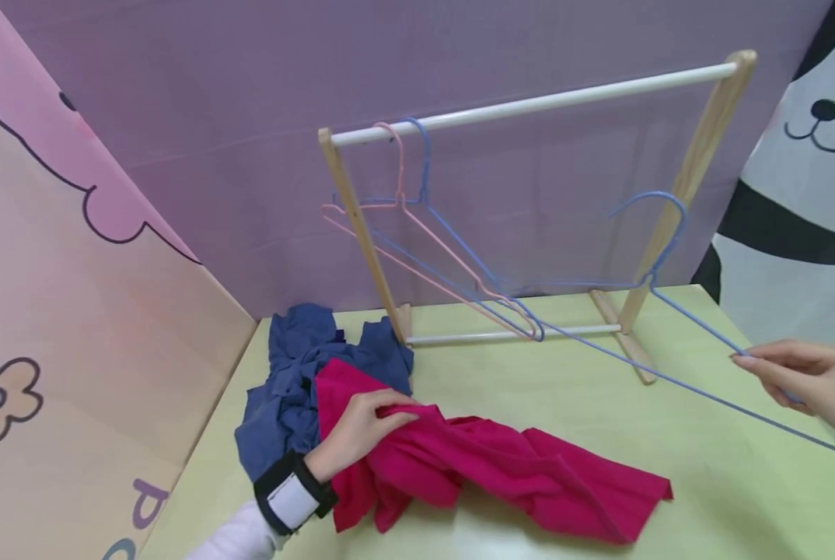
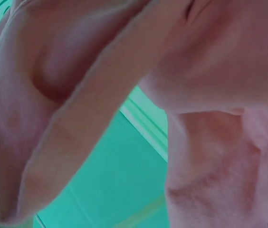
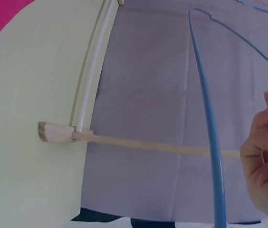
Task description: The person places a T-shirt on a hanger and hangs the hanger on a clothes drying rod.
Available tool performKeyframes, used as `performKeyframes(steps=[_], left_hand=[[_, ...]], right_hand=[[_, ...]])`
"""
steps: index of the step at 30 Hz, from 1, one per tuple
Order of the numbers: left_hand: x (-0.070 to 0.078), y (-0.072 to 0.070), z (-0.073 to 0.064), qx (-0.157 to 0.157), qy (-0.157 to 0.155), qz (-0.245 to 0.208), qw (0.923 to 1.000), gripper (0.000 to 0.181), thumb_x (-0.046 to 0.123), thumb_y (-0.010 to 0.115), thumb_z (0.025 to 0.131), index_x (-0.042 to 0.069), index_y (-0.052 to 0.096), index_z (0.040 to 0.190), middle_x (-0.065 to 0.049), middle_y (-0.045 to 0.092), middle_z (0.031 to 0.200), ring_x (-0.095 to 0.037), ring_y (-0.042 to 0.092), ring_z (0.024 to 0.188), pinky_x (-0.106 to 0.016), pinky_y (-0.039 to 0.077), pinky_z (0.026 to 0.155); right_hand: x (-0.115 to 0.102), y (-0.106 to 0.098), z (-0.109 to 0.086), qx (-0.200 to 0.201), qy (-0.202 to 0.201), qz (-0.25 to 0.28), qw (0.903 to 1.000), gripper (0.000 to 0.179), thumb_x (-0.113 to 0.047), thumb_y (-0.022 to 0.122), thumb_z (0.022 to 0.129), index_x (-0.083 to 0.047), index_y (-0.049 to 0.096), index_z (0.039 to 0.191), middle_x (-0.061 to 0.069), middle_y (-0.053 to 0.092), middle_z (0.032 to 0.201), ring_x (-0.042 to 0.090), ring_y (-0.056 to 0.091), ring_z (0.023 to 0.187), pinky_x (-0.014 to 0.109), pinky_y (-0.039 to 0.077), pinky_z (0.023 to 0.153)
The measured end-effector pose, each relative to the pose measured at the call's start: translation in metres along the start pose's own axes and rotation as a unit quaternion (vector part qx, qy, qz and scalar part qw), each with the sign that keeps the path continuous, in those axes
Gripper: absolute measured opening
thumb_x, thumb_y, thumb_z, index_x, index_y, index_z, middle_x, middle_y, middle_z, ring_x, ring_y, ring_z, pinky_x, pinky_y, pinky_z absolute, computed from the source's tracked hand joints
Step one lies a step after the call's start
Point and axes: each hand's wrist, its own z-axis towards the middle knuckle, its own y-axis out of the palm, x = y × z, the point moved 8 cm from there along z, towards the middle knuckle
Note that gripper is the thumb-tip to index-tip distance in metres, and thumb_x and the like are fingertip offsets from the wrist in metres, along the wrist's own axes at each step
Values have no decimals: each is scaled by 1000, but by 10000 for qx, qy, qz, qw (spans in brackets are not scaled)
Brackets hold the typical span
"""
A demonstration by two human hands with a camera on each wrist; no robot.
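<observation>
A crimson garment (image 1: pixel 501 467) lies crumpled across the table, and my left hand (image 1: pixel 365 428) pinches a fold near its upper edge. Close up in the left wrist view, the folds of cloth (image 2: pixel 86 123) fill most of the picture and the fingers are hidden. To the right, my right hand (image 1: pixel 809 381) grips the sloping arm of a blue clothes hanger (image 1: pixel 697 319), its hook pointing up and left. In the right wrist view, curled fingers of the right hand (image 3: pixel 264 152) hold the blue hanger (image 3: pixel 207 104). No garment is on this hanger.
A dark blue garment (image 1: pixel 291 389) lies bunched at the left, partly under the crimson one. Behind stands a wooden rack with a white rail (image 1: pixel 543 101); a pink hanger (image 1: pixel 452 257) and another blue hanger (image 1: pixel 459 237) hang at its left end. A purple cloth wall (image 1: pixel 214 155) closes the back.
</observation>
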Motion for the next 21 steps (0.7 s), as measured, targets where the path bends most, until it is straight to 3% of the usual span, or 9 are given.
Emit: performKeyframes(steps=[2,6,9,13,18,21], left_hand=[[1,-2,1,31,46,2,10000,20,18,66,77,22,65,96,4,65,88,-7,56,82,-34,51,72],[4,-7,3,159,189,-10,9997,19,17,66,77,20,65,95,3,65,86,-8,56,79,-34,52,69],[5,-10,5,234,290,19,9993,18,16,66,77,19,66,95,3,66,85,-7,56,77,-33,52,66],[6,-11,8,230,314,32,9992,18,17,66,77,18,66,95,3,66,84,-7,56,77,-32,52,66],[7,-12,9,188,225,13,9996,18,17,66,77,19,66,95,3,66,86,-8,57,78,-33,52,68],[8,-13,10,188,199,8,9996,18,17,65,78,20,66,96,3,66,88,-7,57,79,-33,52,69]], right_hand=[[4,-1,-5,-41,-318,226,9992,11,-5,53,86,-9,63,83,1,38,47,16,31,37,35,20,34],[16,-2,-14,-119,-652,607,9960,30,7,49,84,-17,66,82,-2,39,45,14,29,33,37,17,29],[27,-2,-19,-233,-654,875,9937,35,11,49,82,-18,67,83,-3,41,45,14,30,33,39,15,27],[28,2,-25,-508,-1009,1003,9885,37,20,48,77,-11,67,84,-4,42,45,14,30,31,33,15,22],[19,9,-31,-944,-1720,1166,9736,43,30,45,68,-6,64,84,-2,43,45,12,32,30,21,20,21],[18,11,-33,-1094,-1735,1136,9721,42,28,46,70,-7,64,85,-3,44,47,10,33,33,21,21,23]])
